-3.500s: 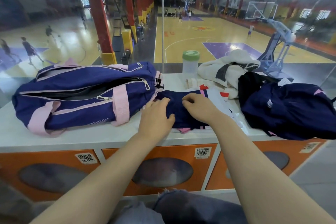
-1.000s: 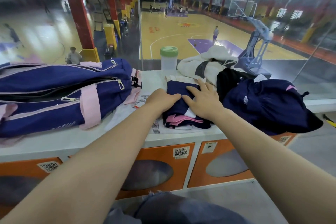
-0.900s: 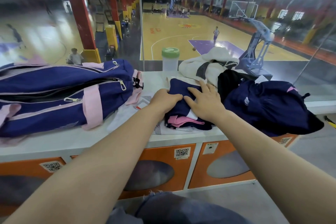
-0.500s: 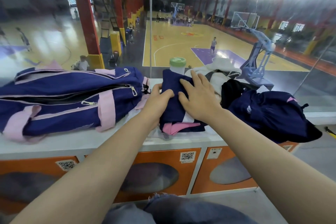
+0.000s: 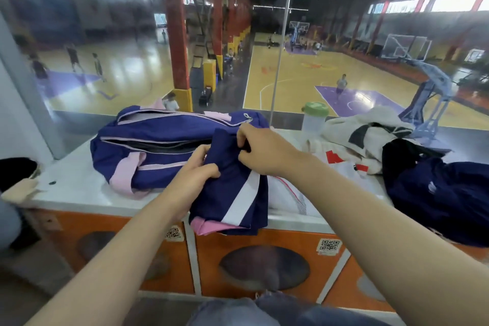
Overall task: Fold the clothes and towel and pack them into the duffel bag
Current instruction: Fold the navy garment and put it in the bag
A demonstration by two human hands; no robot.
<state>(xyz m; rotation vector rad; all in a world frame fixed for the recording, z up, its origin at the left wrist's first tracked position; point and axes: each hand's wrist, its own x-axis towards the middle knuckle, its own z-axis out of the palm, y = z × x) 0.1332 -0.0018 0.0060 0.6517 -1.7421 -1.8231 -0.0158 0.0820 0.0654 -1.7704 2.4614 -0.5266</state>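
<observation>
1 navy-pink fabric duffel bag [image 5: 158, 156], 1 folded navy garment w/ white stripe [image 5: 232, 193], 1 green-lidded clear bottle [image 5: 313, 120], 2 hands.

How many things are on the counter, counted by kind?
Duffel bag: 1
Folded navy garment, held by both hands: 1
Loose fabric items, white, white-red, dark navy: 3
Green-lidded bottle: 1
Total: 6

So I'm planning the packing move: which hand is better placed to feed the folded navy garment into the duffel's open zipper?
Left hand: it grips the folded navy garment nearest the navy-and-pink duffel bag opening.
</observation>
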